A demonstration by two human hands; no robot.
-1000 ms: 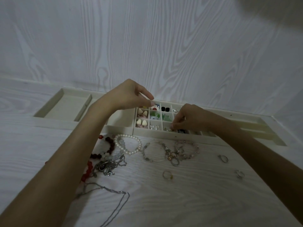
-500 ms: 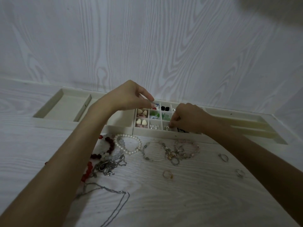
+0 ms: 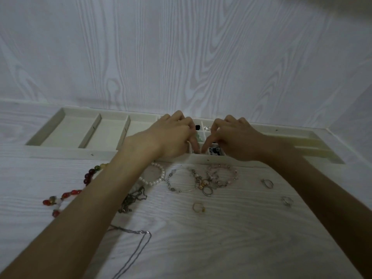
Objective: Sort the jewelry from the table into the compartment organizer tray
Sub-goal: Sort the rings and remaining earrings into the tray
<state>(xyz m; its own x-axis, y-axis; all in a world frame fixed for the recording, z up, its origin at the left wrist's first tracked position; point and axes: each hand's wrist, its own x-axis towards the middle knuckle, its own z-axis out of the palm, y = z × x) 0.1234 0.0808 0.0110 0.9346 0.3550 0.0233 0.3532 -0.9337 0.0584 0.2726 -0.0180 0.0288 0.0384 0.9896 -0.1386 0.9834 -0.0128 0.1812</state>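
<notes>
**White wood-grain table, both hands dipping into the tray**

Silver chain (image 3: 132, 244) is lying nearest, well short of the hands and toward the left forearm. Just beyond it a gold ring (image 3: 198, 207) is sitting alone, with two silver rings (image 3: 267, 183) lying below the right wrist. Closer to the hands, a pearl bracelet (image 3: 156, 177), a thin bangle (image 3: 181, 181) and a pink beaded bracelet (image 3: 222, 175) are resting in a row just short of the tray's near wall, while red beads (image 3: 68, 193) are trailing off left of the left arm.

The left hand (image 3: 171, 135) and right hand (image 3: 234, 138) are meeting over the small middle compartments of the organizer tray (image 3: 68, 153), index fingertips (image 3: 194, 147) pointing down and almost touching each other. Fingers are curled on both; whether either is pinching a piece, I cannot tell. Small dark and pale items are showing in the cells between and beyond the hands. The tray's large left compartments are lying well apart from them.
</notes>
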